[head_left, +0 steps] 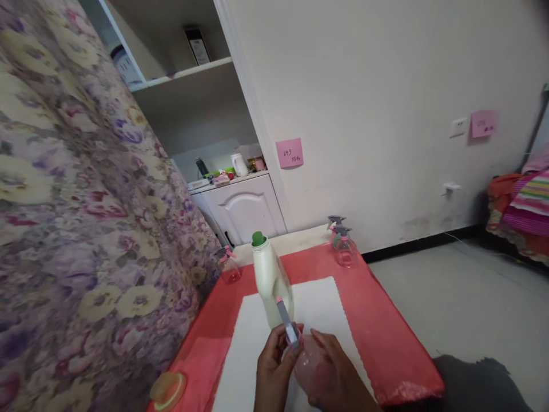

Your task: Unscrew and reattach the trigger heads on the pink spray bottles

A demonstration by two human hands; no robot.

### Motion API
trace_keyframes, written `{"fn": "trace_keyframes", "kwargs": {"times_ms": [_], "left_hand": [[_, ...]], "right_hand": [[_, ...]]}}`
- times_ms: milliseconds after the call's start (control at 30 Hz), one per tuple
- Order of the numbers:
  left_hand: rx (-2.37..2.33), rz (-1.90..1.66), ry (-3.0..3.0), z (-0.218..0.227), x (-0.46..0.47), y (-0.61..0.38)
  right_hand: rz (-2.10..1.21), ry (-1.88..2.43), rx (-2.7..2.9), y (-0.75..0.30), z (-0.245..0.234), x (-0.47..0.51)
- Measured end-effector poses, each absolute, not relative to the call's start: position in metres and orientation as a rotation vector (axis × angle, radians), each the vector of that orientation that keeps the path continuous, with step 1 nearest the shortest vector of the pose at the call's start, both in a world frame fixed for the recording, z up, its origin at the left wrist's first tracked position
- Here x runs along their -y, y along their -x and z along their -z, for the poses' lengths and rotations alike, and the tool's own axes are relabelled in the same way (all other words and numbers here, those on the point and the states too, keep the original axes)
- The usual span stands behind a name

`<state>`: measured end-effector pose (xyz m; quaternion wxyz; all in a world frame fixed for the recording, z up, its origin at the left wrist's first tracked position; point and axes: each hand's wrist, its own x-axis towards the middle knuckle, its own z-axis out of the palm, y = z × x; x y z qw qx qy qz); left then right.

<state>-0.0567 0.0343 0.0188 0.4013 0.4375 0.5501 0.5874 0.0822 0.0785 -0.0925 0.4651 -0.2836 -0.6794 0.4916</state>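
A clear pinkish spray bottle [309,369] with a grey spray head [287,325] is between my hands at the near end of the table, slightly tilted. My left hand [274,366] is closed around the spray head and bottle neck, fingers pinching it. Wrapped round the bottle's body is my right hand [341,372]. Just beyond them stands a pale green jug [266,272] with a green spout [258,238] in its mouth. Both rest over a white cloth [240,355].
Another spray bottle [230,270] stands at the table's far left. Two more stand close together at the far right, the front spray bottle [345,253] overlapping the other. A round orange-and-yellow item [168,391] lies near left on the red tablecloth [386,332]. A floral curtain [86,229] borders the left.
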Motion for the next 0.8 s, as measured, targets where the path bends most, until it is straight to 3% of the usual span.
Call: {"fn": "trace_keyframes", "kwargs": {"times_ms": [333,600,700,800], "left_hand": [[-1.365,-1.575,-0.962,-0.019,-0.033,0.054],[-1.354,-1.549,-0.961,-0.012,-0.036,0.058],[-1.346,-1.556,-0.970,-0.013,-0.035,0.057],[-1.335,-1.538,-0.993,-0.018,-0.034,0.059]], "right_hand": [[-1.229,0.747,1.496,-0.069,0.116,-0.068],[-0.822,0.838,1.586,-0.069,0.123,-0.070],[-0.883,0.833,1.579,-0.075,0.118,-0.069],[-1.147,0.829,1.488,-0.082,0.107,-0.067]]}}
